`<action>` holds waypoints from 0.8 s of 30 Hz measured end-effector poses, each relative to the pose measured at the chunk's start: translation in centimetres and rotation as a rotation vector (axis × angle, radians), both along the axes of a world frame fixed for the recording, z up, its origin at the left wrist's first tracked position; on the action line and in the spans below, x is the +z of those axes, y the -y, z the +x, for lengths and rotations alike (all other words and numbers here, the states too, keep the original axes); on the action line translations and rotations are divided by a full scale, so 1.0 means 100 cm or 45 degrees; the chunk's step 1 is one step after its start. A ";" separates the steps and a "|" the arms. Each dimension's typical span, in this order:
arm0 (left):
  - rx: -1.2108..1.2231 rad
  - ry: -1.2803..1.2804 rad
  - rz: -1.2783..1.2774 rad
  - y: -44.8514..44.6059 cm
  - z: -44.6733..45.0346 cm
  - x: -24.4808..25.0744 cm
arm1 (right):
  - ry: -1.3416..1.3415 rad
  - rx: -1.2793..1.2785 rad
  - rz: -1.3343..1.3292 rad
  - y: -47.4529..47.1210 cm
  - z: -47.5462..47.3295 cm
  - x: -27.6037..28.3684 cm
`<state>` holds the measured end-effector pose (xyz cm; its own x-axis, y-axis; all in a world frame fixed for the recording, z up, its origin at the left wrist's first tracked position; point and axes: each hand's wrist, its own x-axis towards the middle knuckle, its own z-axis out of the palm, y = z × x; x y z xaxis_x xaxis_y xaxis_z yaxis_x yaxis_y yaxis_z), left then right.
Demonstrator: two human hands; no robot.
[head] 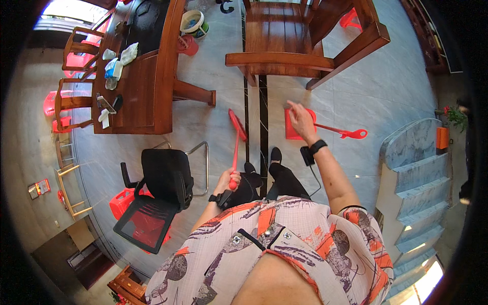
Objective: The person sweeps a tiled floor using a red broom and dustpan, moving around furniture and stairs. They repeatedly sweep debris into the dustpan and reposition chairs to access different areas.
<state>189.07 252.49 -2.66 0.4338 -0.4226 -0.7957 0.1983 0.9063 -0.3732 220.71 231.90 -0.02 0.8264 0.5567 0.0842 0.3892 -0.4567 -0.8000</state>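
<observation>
My left hand (227, 180) is closed around the handle of a red broom (236, 148). The broom's head (237, 124) is down by the dark floor strip (264, 114), left of my feet. A red dustpan (291, 131) appears beneath my right hand (303, 119), its red handle (356, 134) pointing to the right. Nothing shows in that hand; its fingers are partly spread, the index finger stretched forward. Whether it touches the dustpan cannot be told. Both wrists wear black straps with small devices.
Ahead stands a wooden armchair (282, 57); left of it is a wooden table (141, 87) bearing tissues and a phone. A black mesh chair (164, 179) is at my left. Buckets (193, 23) stand beside the table. Marble steps (419, 190) rise on the right.
</observation>
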 end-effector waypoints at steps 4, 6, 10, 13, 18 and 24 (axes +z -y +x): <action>-0.067 0.001 0.323 -0.039 0.026 0.034 | 0.188 -0.069 0.000 -0.033 0.062 0.021; -0.066 0.019 0.395 -0.060 0.051 0.039 | 0.305 -0.098 -0.084 -0.045 0.088 0.019; -0.208 0.146 0.845 -0.105 0.115 0.029 | 0.439 -0.168 -0.255 -0.070 0.118 -0.002; -0.236 0.154 1.055 -0.149 0.171 0.006 | 0.442 -0.189 -0.419 -0.090 0.135 -0.021; 0.064 0.113 0.969 -0.245 0.250 -0.054 | 0.445 -0.254 -0.733 -0.119 0.180 -0.053; -0.032 -0.068 1.147 -0.358 0.316 -0.130 | 0.275 -0.106 -0.993 -0.159 0.226 -0.081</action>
